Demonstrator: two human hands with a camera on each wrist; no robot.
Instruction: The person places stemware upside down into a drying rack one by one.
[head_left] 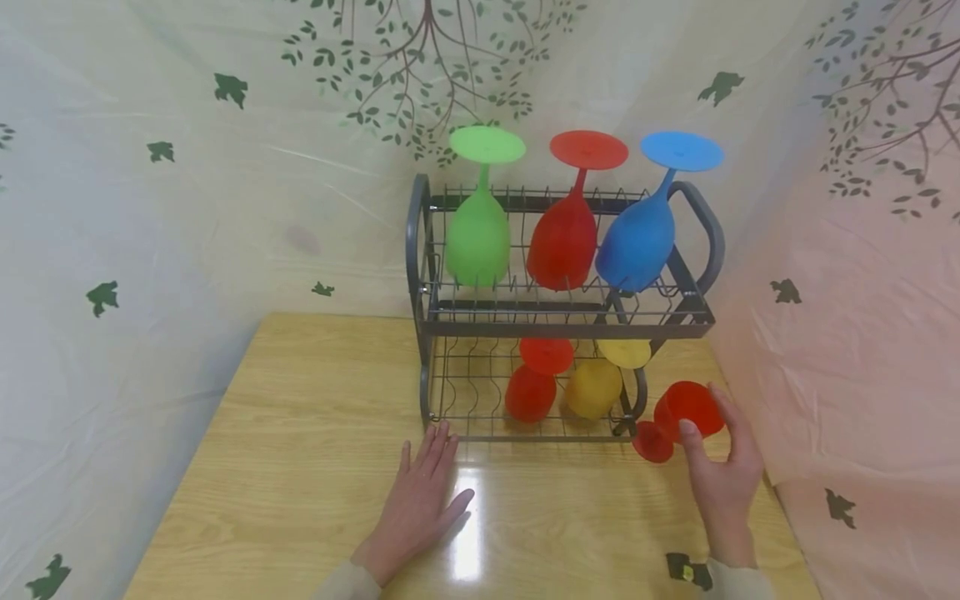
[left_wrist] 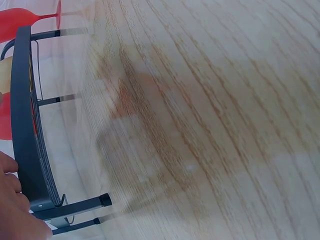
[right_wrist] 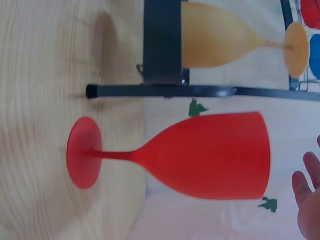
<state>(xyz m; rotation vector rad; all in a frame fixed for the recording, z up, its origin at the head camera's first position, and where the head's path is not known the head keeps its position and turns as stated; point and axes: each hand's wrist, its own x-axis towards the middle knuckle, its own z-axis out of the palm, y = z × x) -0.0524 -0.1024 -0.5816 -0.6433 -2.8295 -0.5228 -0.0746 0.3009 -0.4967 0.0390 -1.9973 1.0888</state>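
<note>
A red goblet [head_left: 688, 408] stands upright on the table, just right of the rack. Over its rim is my right hand [head_left: 723, 479], thumb and fingers spread to either side. The right wrist view shows a gap between those fingertips [right_wrist: 302, 186] and the goblet's rim. My left hand [head_left: 420, 500] lies with fairly straight fingers right at the front lower edge of the black two-tier dish rack [head_left: 562, 329]. On the rack's lower tier, a red goblet [head_left: 531, 393] and a yellow goblet [head_left: 594, 388] sit upside down.
Upside down on the upper tier are a green goblet [head_left: 478, 237], another red goblet [head_left: 562, 242] and a blue goblet [head_left: 637, 242]. The wooden table [head_left: 315, 400] carries the rack. Behind and beside it hangs a leaf-patterned curtain [head_left: 187, 225].
</note>
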